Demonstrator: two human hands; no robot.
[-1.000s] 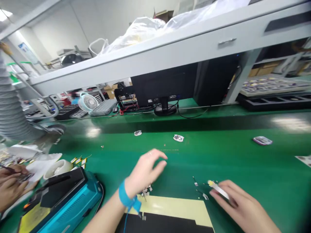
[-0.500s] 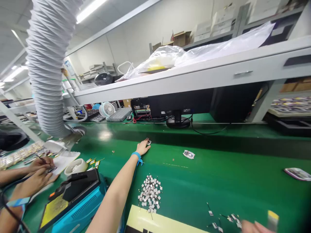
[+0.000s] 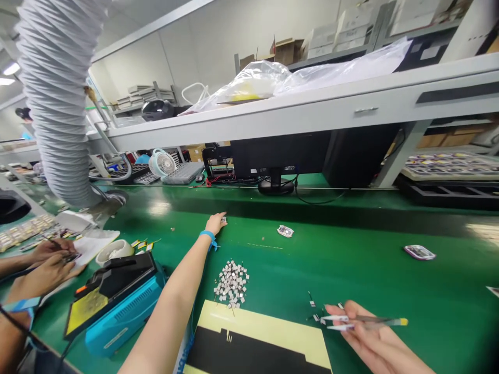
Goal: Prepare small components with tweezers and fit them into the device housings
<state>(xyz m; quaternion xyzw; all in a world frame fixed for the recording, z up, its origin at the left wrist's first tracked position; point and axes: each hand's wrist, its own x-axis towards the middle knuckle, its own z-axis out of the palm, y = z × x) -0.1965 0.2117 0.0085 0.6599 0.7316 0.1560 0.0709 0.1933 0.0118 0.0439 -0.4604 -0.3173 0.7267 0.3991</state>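
My left hand (image 3: 214,224) reaches far across the green bench, a blue strap (image 3: 209,237) on its wrist. Its fingers are closed on a small pale-edged electronic piece (image 3: 223,220), mostly covered by the hand. At the lower right, my right hand (image 3: 364,330) grips tweezers (image 3: 380,319) with a yellow end. Their two tips are apart and point left, close to a few small white parts with dark leads (image 3: 315,317). A larger pile of similar parts (image 3: 232,283) lies between my arms. One more pale-framed piece (image 3: 286,231) rests to the right of my left hand.
A black-and-yellow sheet (image 3: 253,343) lies in front of me. Left are a blue-and-black device (image 3: 120,311), a white bowl (image 3: 114,251) and a co-worker's hands (image 3: 54,259). A purple-edged piece (image 3: 420,252) lies right. A monitor (image 3: 278,156) stands behind, under a shelf (image 3: 296,104).
The view has shifted, bringing the right hand and tweezers fully into sight beside the small loose parts. My left hand stays at the same electronic piece.
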